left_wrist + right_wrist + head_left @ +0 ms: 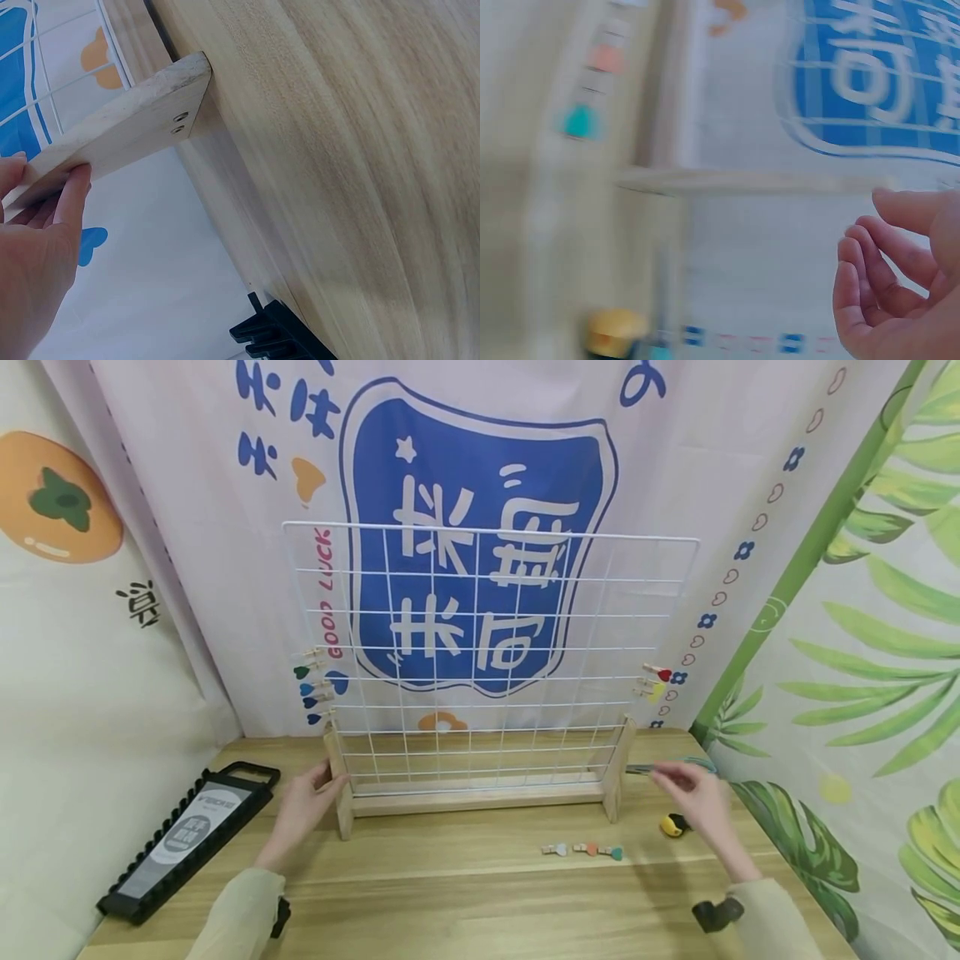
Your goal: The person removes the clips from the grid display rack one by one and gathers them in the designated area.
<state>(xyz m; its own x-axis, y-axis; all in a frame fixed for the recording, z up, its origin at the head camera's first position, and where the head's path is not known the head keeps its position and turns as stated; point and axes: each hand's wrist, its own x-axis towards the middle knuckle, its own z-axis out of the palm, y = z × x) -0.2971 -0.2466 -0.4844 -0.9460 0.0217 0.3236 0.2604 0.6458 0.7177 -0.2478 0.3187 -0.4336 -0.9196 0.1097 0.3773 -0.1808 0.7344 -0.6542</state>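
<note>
Head view shows a white wire grid (477, 613) standing upright on a wooden desk (450, 893), its thin rods crossing in tall open cells under a rounded top corner at each side. A pale timber base carries it: a crossbar (476, 802) runs along the bottom between a left upright (344, 818) and a right upright (617, 777). From the left wrist, the wood of the left upright looks smooth and lightly grained, with two metal screw heads near its foot.

Small wooden clips with coloured hearts sit along the grid's side edges: a green clip (302, 672), a light blue clip (306, 689) and two darker blue ones on the left; a red clip (663, 674) and a yellow clip (656, 692) on the right. Three more lie in a row on the desk before the base: a whitish clip (560, 850), a coral clip (591, 850) and a teal clip (616, 853).

The person's left grip (307, 802) pinches the left upright between thumb and fingers. The right grip (693, 797) is loosely curved and holds nothing, near the right upright but apart from it, with a yellow-and-black object (673, 826) just beside. A black toothed rack (195, 839) lies at the desk's left.
</note>
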